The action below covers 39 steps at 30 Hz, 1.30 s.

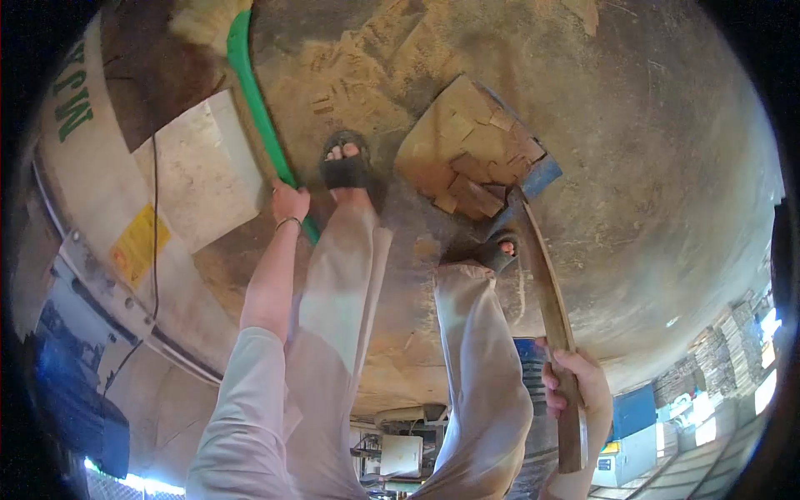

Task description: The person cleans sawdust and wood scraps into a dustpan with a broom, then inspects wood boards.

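Note:
My left hand [291, 202] is closed around the lower part of the green handle of a brush [257, 104], whose pale bristles lie at the upper left. With its fingers wrapped round a long wooden handle [546, 287], my right hand [581, 379] holds a dustpan [543, 177] near the floor ahead of my foot. Flat wood scraps [479, 167] and sawdust fill the pan, and most of its blue surface is covered. Beyond the pan, sawdust and small chips [358, 71] are scattered over the floor, right of the bristles.
On the left stands a pale machine [83, 179] with green letters, a yellow label [142, 246] and a hanging black cable [155, 225]. A whitish panel [204, 167] is beside it. My sandalled feet [343, 162] stand between brush and dustpan. Stacked material [708, 367] shows far right.

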### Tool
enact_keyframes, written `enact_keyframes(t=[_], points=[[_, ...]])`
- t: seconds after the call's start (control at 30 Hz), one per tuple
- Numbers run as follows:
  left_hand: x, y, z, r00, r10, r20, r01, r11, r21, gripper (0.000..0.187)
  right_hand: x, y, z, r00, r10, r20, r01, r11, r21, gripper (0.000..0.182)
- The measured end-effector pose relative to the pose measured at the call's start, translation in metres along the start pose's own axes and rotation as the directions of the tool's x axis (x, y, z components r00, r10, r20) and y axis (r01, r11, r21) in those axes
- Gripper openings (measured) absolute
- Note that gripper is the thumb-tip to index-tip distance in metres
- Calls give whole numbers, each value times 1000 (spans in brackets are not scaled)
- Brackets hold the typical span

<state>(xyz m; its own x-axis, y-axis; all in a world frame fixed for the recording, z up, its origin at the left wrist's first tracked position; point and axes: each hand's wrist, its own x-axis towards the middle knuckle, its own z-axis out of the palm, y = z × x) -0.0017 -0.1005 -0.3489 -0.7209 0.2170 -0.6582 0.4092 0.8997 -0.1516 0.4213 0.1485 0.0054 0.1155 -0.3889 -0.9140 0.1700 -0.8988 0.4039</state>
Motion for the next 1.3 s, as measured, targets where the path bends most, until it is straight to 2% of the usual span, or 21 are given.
enact_keyframes(t=[0.07,0.1,0.2,0.23,0.33,0.4,0.47,0.57,0.63,0.67,0.73,0.77,0.87,0.9,1.0,1.07,1.13,1.17,1.2,1.23,1.3], points=[[-23,9,-30,996,75,-50,-78,995,-59,53,-3,0,5,1000,9,8,-9,999,53,40],[-22,-14,-16,932,209,-295,-246,965,-92,56,-5,0,8,1000,3,19,-5,996,86,39],[-84,-18,-104,928,252,-275,-296,946,-135,60,-4,4,7,998,-37,50,32,995,99,35],[-106,-25,-132,940,257,-224,-282,956,-84,61,-8,5,10,997,-51,51,48,997,60,30],[-185,-57,-190,975,220,19,-221,973,69,64,-3,11,-1,987,-90,136,69,986,149,28],[-235,-77,-208,955,292,44,-295,950,106,63,2,17,-8,971,-144,188,114,980,162,23],[-278,-76,-228,930,254,267,-255,966,-31,58,9,22,-15,947,-208,244,167,970,178,22],[-309,-55,-226,847,353,399,-242,922,-302,52,8,31,-15,889,-294,351,204,940,272,23],[-323,-1,-245,795,302,526,39,839,-542,46,11,38,-19,801,-400,446,213,886,413,23],[-330,28,-254,749,292,595,195,761,-619,43,25,44,-22,769,-389,507,126,870,477,22],[-332,79,-262,738,361,571,284,602,-747,35,59,52,-23,688,-378,619,-66,817,573,21],[-331,99,-266,704,389,594,342,548,-764,36,68,55,-20,678,-346,649,-227,741,632,19],[-338,138,-281,609,525,595,495,335,-802,39,73,61,-18,638,-300,709,-350,707,614,18],[-343,147,-286,580,583,569,535,253,-806,39,76,65,-21,581,-329,744,-399,682,613,21],[-372,121,-308,524,703,480,605,88,-791,38,89,81,-33,541,-441,716,-478,540,693,20],[-398,82,-330,575,649,499,597,85,-798,31,87,102,-45,470,-472,746,-568,485,665,19],[-424,41,-349,784,420,457,309,374,-874,38,84,139,-55,427,-508,748,-627,429,650,16],[-436,20,-355,880,327,344,2,722,-692,42,81,166,-60,423,-529,735,-641,399,656,13],[-443,-1,-357,935,307,176,-244,920,-307,46,76,193,-65,418,-552,722,-653,370,661,11],[-435,-31,-347,903,410,126,-403,912,-74,45,70,220,-70,413,-612,674,-600,374,707,9],[-402,-77,-325,778,621,97,-601,690,403,44,55,275,-77,433,-696,573,-492,349,797,7]])
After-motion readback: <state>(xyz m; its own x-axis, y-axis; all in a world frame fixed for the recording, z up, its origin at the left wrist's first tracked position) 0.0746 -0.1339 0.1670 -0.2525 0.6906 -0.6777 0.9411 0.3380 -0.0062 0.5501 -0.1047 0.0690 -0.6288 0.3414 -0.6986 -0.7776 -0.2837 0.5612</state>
